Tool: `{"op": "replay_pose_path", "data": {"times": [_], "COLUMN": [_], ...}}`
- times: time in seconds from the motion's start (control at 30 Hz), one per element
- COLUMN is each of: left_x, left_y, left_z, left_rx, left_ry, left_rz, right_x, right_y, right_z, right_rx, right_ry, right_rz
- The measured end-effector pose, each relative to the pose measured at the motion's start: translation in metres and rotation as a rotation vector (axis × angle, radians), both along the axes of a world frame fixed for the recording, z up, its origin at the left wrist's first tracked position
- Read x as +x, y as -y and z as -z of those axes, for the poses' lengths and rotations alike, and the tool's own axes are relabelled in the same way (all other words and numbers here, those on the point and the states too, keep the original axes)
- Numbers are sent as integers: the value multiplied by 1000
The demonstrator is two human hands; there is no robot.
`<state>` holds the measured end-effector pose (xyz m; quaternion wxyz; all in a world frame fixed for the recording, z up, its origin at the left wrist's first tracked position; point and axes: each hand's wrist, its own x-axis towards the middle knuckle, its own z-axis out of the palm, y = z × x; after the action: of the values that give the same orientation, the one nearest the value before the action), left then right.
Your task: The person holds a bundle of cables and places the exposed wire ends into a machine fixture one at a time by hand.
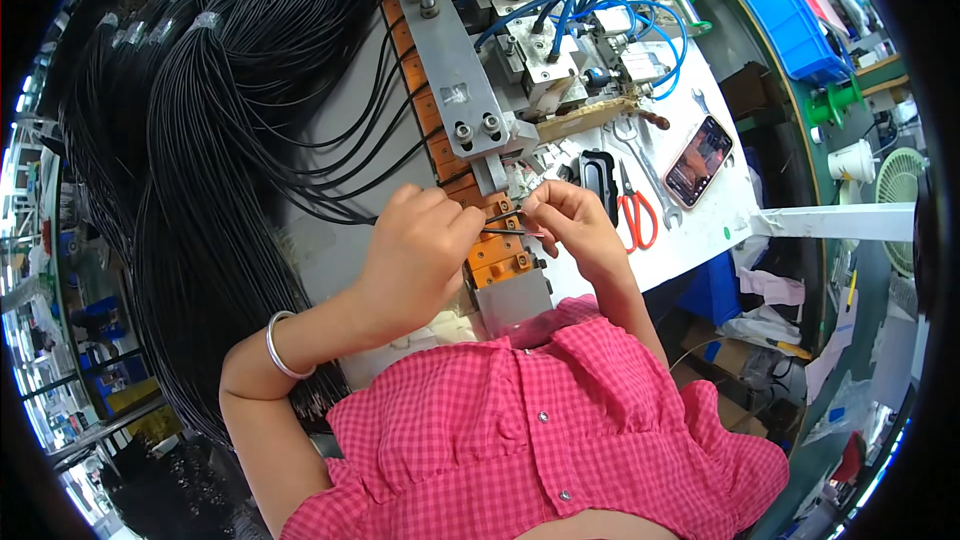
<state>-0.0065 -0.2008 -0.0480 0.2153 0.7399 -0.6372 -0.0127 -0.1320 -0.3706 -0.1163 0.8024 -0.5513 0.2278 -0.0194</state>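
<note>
My left hand (420, 252) is closed on a black cable (505, 231) over the near end of an orange fixture rail (497, 258). Across the rail, my right hand (578, 227) pinches with thumb and forefinger near the cable's end, where a bit of pink or red shows. Two thin dark strands seem to span the gap between the hands; their exact ends are too small to make out. Farther along, several more black cables (372, 130) lie across the rail from the left. A grey metal arm (445, 65) of the machine stands over the rail just beyond my hands.
A large bundle of black cables (215, 120) hangs at the left. Pneumatic blocks with blue hoses (570, 15) stand at the back. On the white table at right lie red-handled scissors (637, 220), a wrench (650, 170), a phone (699, 162) and a black tray (598, 180).
</note>
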Motion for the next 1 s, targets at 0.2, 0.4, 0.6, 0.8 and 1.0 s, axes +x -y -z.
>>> {"op": "replay_pose_path", "data": {"times": [0.2,0.4,0.6,0.8,1.0], "left_x": [-1,0,-2,-1,0], "left_y": [-2,0,3,1,1], "left_z": [6,7,-1,-3,-6], "left_rx": [1,-12,-89,-90,-11], "left_ry": [25,65,-37,-22,-15], "left_rz": [5,10,-33,-18,-28], "right_x": [2,3,-5,-6,-5], "right_y": [7,8,0,-7,-7], "right_z": [-2,-5,-9,-18,-22], "right_rx": [-26,-87,-206,-107,-74], "right_ry": [-33,-104,102,165,148], "right_rz": [-96,-90,102,148,150]}}
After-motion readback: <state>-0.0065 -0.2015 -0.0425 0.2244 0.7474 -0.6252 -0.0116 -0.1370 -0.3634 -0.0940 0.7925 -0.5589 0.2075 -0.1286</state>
